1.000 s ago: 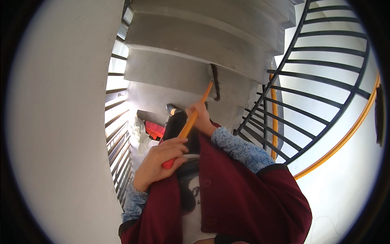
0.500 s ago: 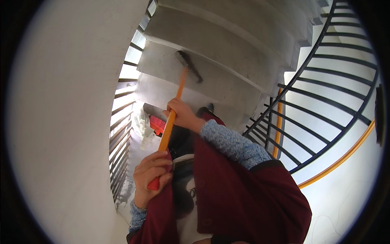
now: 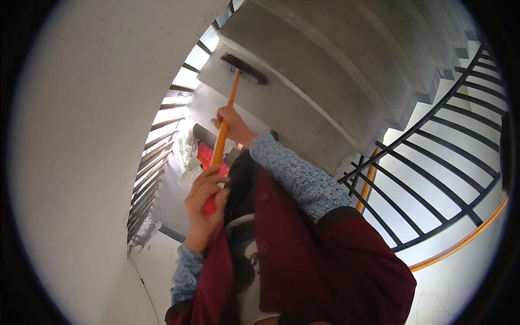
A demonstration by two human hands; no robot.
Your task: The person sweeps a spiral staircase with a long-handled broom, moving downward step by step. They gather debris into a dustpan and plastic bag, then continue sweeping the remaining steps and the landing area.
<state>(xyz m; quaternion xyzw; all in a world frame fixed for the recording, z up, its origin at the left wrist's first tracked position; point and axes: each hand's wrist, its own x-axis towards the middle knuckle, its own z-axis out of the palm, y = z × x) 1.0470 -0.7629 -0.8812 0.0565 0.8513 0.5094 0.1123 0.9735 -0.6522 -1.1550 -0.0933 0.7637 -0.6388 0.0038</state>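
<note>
One broom (image 3: 220, 142) is grasped by two hands, its end by the left hand (image 3: 203, 201), its middle by the right hand (image 3: 233, 125).

A stairwell (image 3: 336, 59), grey steps (image 3: 271, 92) in a curving flight, black barred railing (image 3: 436, 172), orange handrail (image 3: 460, 244), pale wall (image 3: 92, 162).

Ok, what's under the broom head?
A grey step shows around the broom head. The strip directly beneath is covered by the head and its bristles, so I can't tell whether any dirt lies there.
</note>
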